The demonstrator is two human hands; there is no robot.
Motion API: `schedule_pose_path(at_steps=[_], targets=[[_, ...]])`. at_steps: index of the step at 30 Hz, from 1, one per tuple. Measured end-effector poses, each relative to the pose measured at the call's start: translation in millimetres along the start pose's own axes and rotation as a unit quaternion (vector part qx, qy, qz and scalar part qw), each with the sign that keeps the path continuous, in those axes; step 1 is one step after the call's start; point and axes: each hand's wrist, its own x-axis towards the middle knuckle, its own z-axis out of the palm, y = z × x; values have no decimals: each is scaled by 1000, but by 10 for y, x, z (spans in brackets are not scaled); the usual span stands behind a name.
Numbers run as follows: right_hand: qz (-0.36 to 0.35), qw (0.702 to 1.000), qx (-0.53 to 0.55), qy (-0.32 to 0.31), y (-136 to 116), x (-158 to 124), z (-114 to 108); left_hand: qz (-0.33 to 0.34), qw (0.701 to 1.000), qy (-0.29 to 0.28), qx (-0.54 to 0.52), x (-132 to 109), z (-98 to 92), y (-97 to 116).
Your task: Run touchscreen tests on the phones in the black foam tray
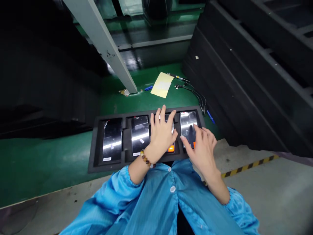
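Note:
A black foam tray (126,140) lies crosswise in front of me with several smartphones in its compartments. My left hand (162,135) hovers over or rests on the third smartphone (171,149), fingers spread, hiding most of it; an orange patch glows at its lower end. At the rightmost smartphone (188,125), my right hand (201,147) has its thumb near the left edge and its index fingertip over the screen, with thumb and fingers apart. To the left sit a smartphone (140,130) and the leftmost smartphone (112,133), both dark-screened with small white labels.
Beyond the tray, a yellow paper sheet (162,85), a pen (179,78), black cables (195,93) and a blue pen (210,117) lie on the green surface (117,101). Stacked black trays (244,71) rise at right. A grey post (107,49) stands behind; dark stacks fill the left.

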Motion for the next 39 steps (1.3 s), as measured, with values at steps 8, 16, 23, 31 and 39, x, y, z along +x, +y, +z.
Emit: schedule_pose_path(at_steps=[8,16,23,31,39], targets=[[-6,997,70,7,132,395,93,-25,1000,-2,9,114,-31,-184],[9,994,110,19,142,455,87,-45,998,15,31,276,48,-188],[21,992,124,15,220,461,73,-38,999,2,16,309,77,-179],[35,989,135,56,178,441,67,-38,999,-10,18,266,59,-180],[28,985,171,28,268,418,14,-17,999,-46,-6,287,14,-259]])
